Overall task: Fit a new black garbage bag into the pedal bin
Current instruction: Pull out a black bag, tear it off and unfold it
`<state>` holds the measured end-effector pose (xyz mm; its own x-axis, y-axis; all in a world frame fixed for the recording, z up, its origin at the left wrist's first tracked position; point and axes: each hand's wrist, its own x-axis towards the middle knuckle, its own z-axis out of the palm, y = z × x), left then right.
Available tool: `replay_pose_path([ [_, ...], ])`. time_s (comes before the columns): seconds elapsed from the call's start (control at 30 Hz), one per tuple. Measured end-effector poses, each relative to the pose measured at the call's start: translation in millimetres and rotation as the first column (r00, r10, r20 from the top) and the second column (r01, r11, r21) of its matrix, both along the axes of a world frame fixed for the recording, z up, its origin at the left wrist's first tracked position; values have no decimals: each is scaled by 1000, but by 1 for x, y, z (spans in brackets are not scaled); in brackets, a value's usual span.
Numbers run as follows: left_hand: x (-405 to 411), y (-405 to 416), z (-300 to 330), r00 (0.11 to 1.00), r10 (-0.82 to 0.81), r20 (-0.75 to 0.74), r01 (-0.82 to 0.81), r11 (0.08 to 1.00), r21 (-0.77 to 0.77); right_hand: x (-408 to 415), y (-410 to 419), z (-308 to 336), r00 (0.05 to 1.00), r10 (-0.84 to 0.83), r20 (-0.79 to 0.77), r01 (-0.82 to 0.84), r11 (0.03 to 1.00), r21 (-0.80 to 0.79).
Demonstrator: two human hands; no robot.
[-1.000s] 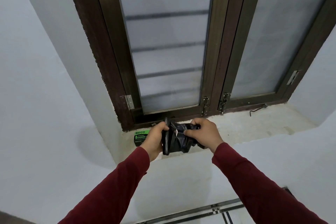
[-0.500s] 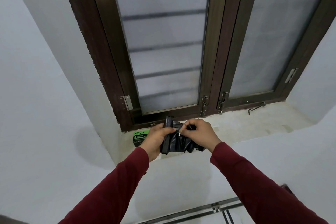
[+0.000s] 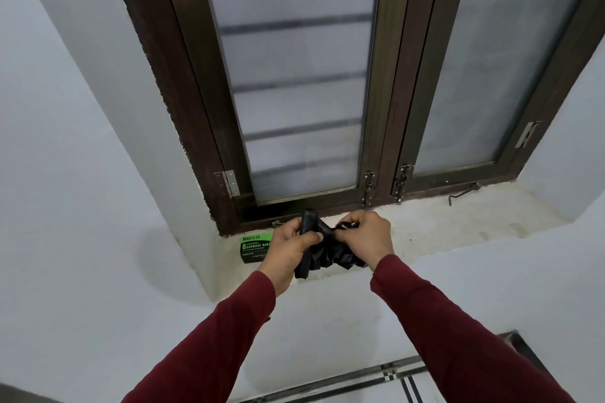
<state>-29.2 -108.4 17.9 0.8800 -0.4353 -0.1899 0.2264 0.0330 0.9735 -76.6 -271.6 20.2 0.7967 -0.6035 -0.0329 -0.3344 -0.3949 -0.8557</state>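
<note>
Left hand (image 3: 292, 247) and right hand (image 3: 369, 236) both pinch the crumpled thin black plastic garbage bag (image 3: 322, 252): light, limp, slippery, best gripped at its open edge.

The single head-worn camera looks forward and slightly down from the person's eye level, close over both outstretched arms, squarely facing a window (image 3: 294, 75) and its sill (image 3: 458, 219).

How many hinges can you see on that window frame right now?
2. One silver hinge sits low on the left side of the window frame; the other silver hinge is on the right side, higher in the picture. Upper hinges may lie out of view.
</note>
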Motion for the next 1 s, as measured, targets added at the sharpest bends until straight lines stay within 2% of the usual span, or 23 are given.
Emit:
replay_pose_path([
  [0.17,-2,4,-1,1000,-20,0,20,994,-112,3,-2,-3,998,30,-47,-31,999,-32],
  [0.27,-2,2,2,998,-15,64,22,994,-110,4,-7,-11,997,14,-78,-12,1000,22],
  [0.33,-1,0,3,999,8,52,-2,994,-107,5,-8,-13,998,34,-57,-35,999,-10],
  [0.43,5,0,3,998,70,-2,-70,991,-112,0,-8,-6,976,217,-33,-218,976,-19],
  [0.5,12,0,6,992,122,-20,-123,988,-96,-8,-10,0,914,401,-62,-392,912,124],
  [0.57,17,0,9,989,144,-19,-145,987,-67,-13,-12,3,869,484,-105,-459,866,196],
  [0.7,12,-10,12,998,64,1,-63,997,-48,-1,-8,3,937,285,-203,-321,931,-173],
  [0.87,5,-18,11,998,61,-17,-62,996,-68,16,-5,-4,954,187,-232,-214,972,-94],
  [1.0,3,-18,12,995,54,-84,-61,995,-84,24,-6,-14,965,117,-234,-145,984,-107],
])
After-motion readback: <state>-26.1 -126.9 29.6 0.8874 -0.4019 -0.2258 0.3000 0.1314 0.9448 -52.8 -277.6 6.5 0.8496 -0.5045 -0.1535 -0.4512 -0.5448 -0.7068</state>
